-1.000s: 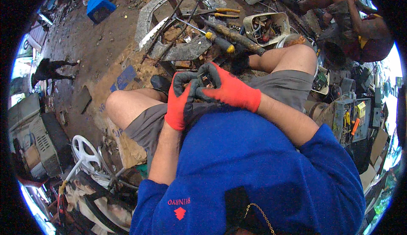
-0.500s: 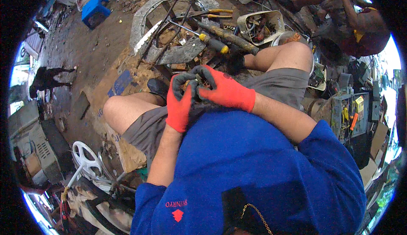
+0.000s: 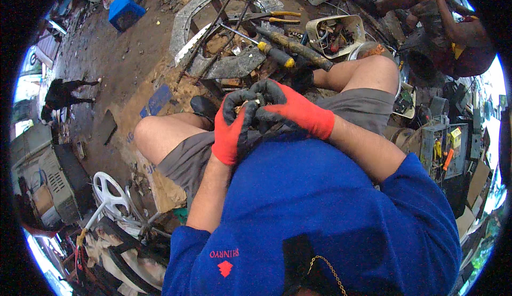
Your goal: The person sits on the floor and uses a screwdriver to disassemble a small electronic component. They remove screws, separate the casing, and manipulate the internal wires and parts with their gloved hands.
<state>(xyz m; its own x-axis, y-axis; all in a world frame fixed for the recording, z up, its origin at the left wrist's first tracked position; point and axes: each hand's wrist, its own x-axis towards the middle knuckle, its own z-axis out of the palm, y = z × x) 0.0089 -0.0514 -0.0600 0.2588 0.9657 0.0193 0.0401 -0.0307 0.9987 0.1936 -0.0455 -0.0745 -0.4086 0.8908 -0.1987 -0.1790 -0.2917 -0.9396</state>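
Observation:
Both my hands wear red gloves with black-coated fingers, and they meet in front of my lap. My left hand [image 3: 229, 130] is closed, thumb and fingers curled round a small pale metallic-looking piece [image 3: 242, 106]. From the other side my right hand [image 3: 298, 109] pinches at the same spot, fingertips against those of the left. The fingers cover most of the piece, so its exact kind cannot be made out. Beyond the hands lies a long screwdriver [image 3: 274, 53] with a yellow and black handle, near a yellow-handled plier-like tool [image 3: 282, 17].
A ring-shaped metal frame [image 3: 180, 34] with rods across it lies ahead. Right of it is a cream container [image 3: 314, 26] of scrap parts. Another person [image 3: 453, 37] sits at the upper right. A dark dog [image 3: 64, 94], a blue stool [image 3: 125, 10] and a white wheel [image 3: 110, 193] are leftward.
The whole view has shifted slightly. My right hand's fingers have closed in toward the left hand, and the small piece between them has turned or moved.

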